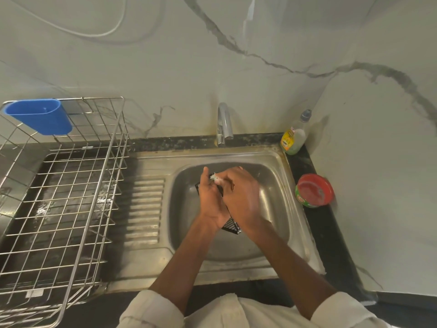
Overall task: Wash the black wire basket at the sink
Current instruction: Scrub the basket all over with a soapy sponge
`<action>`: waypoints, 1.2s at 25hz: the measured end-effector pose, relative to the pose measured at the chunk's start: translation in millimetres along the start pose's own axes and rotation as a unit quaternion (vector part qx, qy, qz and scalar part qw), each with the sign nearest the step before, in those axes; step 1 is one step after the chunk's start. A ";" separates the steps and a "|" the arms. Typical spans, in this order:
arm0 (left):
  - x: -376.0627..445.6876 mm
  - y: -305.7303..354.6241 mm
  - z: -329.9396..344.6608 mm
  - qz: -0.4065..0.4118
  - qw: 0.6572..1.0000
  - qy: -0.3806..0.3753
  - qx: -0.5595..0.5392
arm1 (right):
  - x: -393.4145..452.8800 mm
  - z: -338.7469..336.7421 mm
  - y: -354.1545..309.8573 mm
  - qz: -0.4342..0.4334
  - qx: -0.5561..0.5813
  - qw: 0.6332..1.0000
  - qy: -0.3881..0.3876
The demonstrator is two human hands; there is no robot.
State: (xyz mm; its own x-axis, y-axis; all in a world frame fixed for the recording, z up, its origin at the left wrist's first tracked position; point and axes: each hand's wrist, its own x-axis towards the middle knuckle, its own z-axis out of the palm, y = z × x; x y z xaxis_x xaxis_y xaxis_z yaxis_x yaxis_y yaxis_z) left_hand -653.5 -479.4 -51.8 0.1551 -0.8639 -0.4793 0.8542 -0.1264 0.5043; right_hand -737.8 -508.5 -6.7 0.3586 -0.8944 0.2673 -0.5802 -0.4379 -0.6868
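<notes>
Over the steel sink (279, 209) both hands meet on the black wire basket (233, 227), which is mostly hidden between them; only its lower corner and a bit of its upper left edge show. My left hand (210, 200) holds the basket from the left side, thumb pointing up. My right hand (241, 197) is curled over the basket's top and pinches a small pale scrubber (215, 178) against it. The tap (224, 124) stands behind the basin; I see no water running from it.
A steel wire dish rack (61, 200) with a blue plastic cup holder (40, 116) fills the counter at left. A dish soap bottle (294, 136) and a red-and-green tub of dish paste (313, 190) stand at the sink's right. The ribbed drainboard (144, 209) lies between rack and basin.
</notes>
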 end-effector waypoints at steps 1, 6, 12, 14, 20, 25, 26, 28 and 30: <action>0.8 0.3 -0.9 0.001 1.000 -0.004 -0.008 | 0.1 -1.2 -0.7 -0.015 -0.014 1.000 -0.006; -0.9 -2.2 3.0 0.009 0.999 -0.018 0.043 | 28.7 -17.6 15.6 0.093 -0.043 0.994 0.039; -7.0 -0.5 10.4 0.008 0.998 -0.031 0.046 | 26.1 -11.6 4.3 0.114 0.082 0.988 0.056; -5.5 0.6 10.3 0.011 0.999 -0.033 0.040 | 25.8 -13.9 -0.1 0.113 0.113 0.987 0.010; -6.0 7.6 5.5 0.023 0.999 -0.012 0.021 | -0.9 -20.1 5.7 0.034 0.003 0.999 -0.033; -6.4 12.6 3.3 0.016 1.000 -0.022 -0.014 | 0.0 -1.6 -21.1 0.019 0.015 0.997 -0.078; -5.6 17.7 1.0 0.023 0.999 -0.022 -0.029 | -8.1 -5.9 -15.6 0.005 -0.001 0.994 -0.108; -3.3 24.1 -7.3 0.033 0.998 -0.027 -0.045 | -21.7 -22.7 1.6 0.001 -0.049 0.984 -0.171; -5.9 23.4 -7.1 0.027 0.998 -0.033 -0.046 | -17.0 -29.3 5.8 0.023 -0.057 0.983 -0.175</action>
State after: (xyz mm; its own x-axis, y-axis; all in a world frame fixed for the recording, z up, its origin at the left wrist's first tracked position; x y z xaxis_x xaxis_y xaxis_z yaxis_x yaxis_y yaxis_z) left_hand -630.9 -473.8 -42.2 0.1725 -0.8986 -0.4034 0.8877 -0.0357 0.4591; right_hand -768.7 -498.5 4.6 0.5476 -0.8364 -0.0254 -0.6734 -0.4224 -0.6067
